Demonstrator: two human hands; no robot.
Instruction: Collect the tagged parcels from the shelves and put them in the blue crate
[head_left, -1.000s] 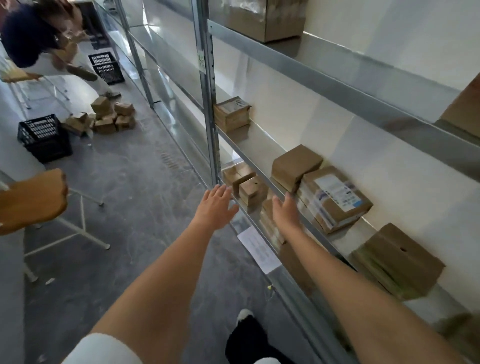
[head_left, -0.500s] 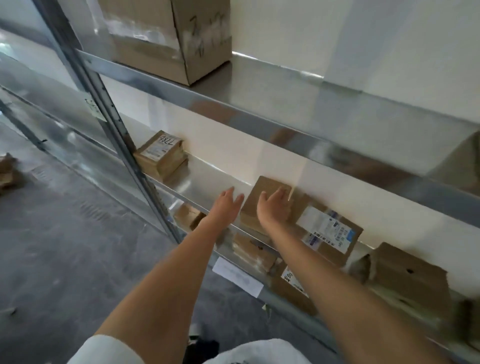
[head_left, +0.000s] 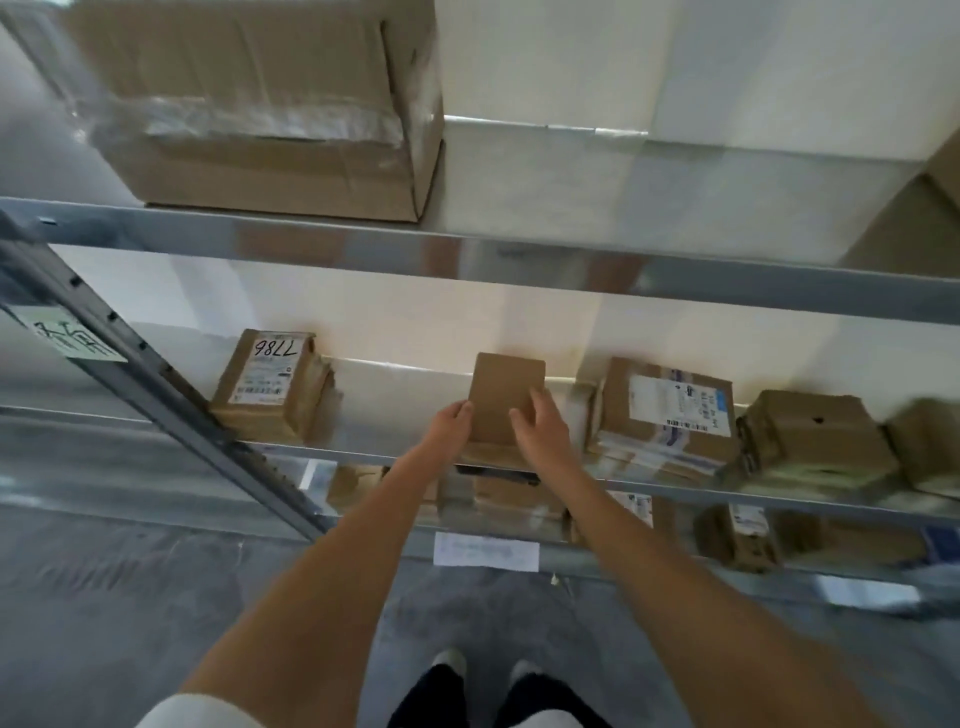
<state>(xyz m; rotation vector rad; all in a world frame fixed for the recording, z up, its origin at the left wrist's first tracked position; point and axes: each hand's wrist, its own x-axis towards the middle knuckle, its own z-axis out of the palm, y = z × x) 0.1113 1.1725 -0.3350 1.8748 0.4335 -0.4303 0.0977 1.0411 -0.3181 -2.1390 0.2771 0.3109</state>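
Up on the grey metal shelving unit (head_left: 519, 260), the top shelf carries a large brown cardboard carton with clear tape across its front (head_left: 270, 109), standing at the left against the white wall. On the middle shelf, a small brown cardboard parcel with "7786" handwritten on its white label (head_left: 267, 387) sits at the left. A wider brown parcel with a white and blue shipping label (head_left: 670, 410) lies right of centre on a stack of flatter packets, and a plain brown box with a small dark hole in its top (head_left: 815, 434) stands just beside it. More labelled brown parcels lie on the lowest shelf, blurred.

Between these, a plain brown flat cardboard parcel (head_left: 506, 395) stands tilted up on the middle shelf, its lower edge on a low stack of packets. Both hands hold it: the left hand (head_left: 449, 426) has its fingers curled against the parcel's left edge, and the right hand (head_left: 540, 428) lies over the lower right of its face, fingers and thumb bent round it. No tag shows on the face turned to the camera.
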